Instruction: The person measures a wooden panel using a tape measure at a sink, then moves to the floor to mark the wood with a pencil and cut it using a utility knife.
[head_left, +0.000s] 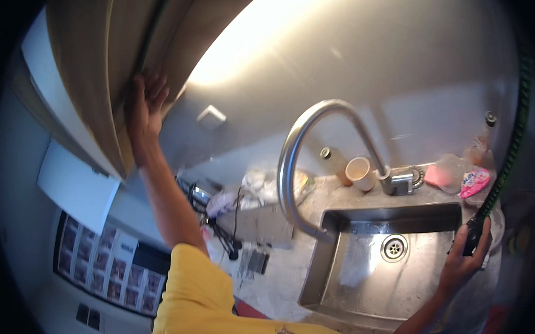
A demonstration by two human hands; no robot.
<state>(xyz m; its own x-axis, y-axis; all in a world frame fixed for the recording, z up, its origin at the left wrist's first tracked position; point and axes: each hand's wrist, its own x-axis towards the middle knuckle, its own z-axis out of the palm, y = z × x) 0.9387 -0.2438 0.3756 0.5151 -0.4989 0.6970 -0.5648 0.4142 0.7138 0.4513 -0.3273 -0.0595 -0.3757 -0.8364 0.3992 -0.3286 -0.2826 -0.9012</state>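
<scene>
My left hand [147, 106] is raised to the underside of a wooden wall cabinet [87, 61]. Its fingers are stretched out and lie against the wood, where a thin dark green strip [152, 34] runs upward from the fingertips. At the right edge of the sink [320, 284], my right hand [467, 255] is closed around a black tape measure [474, 235]. From it a long green tape [517, 138] with dark marks curves up along the right side and out of sight. Whether the strip and the tape are one piece cannot be seen.
A tall curved faucet [290, 148] stands behind the sink. Beside it are a paper cup [359, 172], a bottle [336, 164], a pink sponge [438, 174] and a pink packet [475, 183]. Bags [268, 185] and black cables [223, 234] lie on the left counter.
</scene>
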